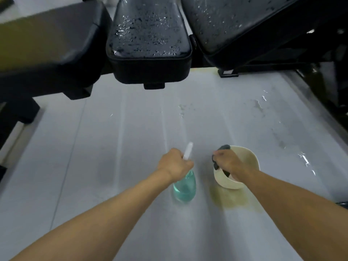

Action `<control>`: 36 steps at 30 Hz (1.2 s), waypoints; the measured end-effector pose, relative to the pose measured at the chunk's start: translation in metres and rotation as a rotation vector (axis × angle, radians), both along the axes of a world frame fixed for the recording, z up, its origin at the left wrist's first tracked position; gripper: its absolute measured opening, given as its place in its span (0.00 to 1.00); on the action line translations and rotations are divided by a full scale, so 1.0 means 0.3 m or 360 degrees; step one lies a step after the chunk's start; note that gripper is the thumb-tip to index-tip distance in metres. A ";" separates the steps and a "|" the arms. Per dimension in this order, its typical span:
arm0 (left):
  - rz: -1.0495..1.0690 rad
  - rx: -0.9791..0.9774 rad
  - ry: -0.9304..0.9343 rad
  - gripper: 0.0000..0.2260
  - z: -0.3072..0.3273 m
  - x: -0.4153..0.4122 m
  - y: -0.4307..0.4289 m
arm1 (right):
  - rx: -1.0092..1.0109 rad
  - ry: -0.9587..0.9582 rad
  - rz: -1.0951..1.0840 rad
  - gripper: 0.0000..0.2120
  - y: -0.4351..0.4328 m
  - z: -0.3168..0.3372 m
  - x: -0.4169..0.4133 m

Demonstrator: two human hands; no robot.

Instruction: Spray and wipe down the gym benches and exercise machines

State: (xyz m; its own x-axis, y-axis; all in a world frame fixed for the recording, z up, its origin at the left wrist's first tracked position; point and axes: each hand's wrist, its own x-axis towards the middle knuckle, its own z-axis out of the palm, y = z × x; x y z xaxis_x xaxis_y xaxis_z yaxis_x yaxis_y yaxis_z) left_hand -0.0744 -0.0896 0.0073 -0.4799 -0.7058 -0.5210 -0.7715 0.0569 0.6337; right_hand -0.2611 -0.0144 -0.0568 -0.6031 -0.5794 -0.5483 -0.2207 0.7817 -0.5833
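Down low, the left hand (175, 164) is curled tightly round the neck of a spray bottle (185, 187), whose white nozzle (188, 153) sticks up past the knuckles. The bottle is clear, part full of teal liquid, and stands on the pale floor (113, 147). The right hand (227, 162) pinches a dark cloth (224, 147) with bent fingers at the near rim of a cream bowl (253, 159); part of the cloth hangs down inside it. Bottle and bowl stand near each other, apart. Both forearms reach forward and down, bare to the elbow.

Under the bowl lies a yellowish stain (233, 201), and shiny wet patches (303, 157) mark the floor to the right. Beyond, the black middle bench pad (148, 34) and the right pad (235, 19) are beaded with droplets; the left pad (52, 44) is blurred.
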 end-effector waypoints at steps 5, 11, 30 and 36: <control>-0.0089 -0.0206 0.0009 0.11 0.067 -0.016 -0.052 | 0.0040 -0.0019 0.0022 0.11 -0.018 0.008 -0.030; -0.0024 -0.0309 0.0004 0.10 0.207 0.042 -0.079 | 0.0030 -0.0142 -0.0099 0.07 0.004 0.137 -0.059; -0.0108 -0.0650 -0.0032 0.21 0.718 0.087 -0.069 | -0.1186 -0.0142 0.0323 0.13 -0.100 0.700 0.245; -0.0024 -0.0621 0.0326 0.19 0.792 0.160 -0.150 | -0.1230 -0.0123 0.0613 0.15 -0.085 0.841 0.373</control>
